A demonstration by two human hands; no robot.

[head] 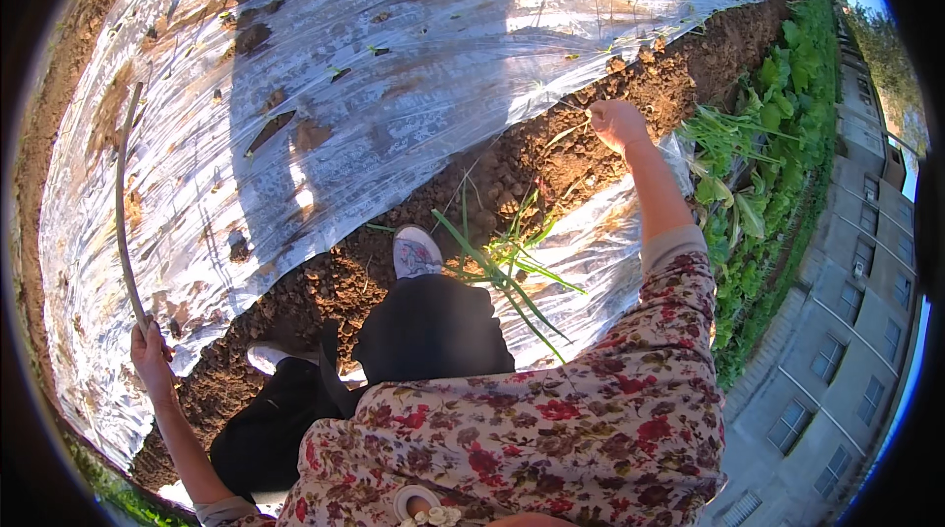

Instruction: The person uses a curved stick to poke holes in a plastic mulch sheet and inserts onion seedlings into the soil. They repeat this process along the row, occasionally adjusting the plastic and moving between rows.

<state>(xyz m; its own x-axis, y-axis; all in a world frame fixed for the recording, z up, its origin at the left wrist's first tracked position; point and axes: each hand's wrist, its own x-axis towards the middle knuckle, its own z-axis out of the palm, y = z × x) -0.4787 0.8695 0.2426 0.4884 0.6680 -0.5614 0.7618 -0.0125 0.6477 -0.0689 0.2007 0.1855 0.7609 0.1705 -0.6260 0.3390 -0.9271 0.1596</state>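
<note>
My left hand [153, 361] grips the lower end of a long, slightly bent wooden stick [122, 195], which points away over the plastic film. Farther out on the other side, my right hand [619, 125] is closed, with a thin pale-green plant stem [568, 134] coming out at its fingertips. It hovers over the strip of brown soil beside the film edge. Clear plastic mulch film [384, 121] covers the wide bed before me, with small seedlings [339, 74] showing at holes in it.
My shoe [417, 252] stands on the clumpy soil furrow [487, 195]. Long green leaves [509, 280] rise beside my knee, near a second film strip [590, 232]. Leafy vegetables [768, 158] grow at the right, and a grey building [834, 350] stands beyond them.
</note>
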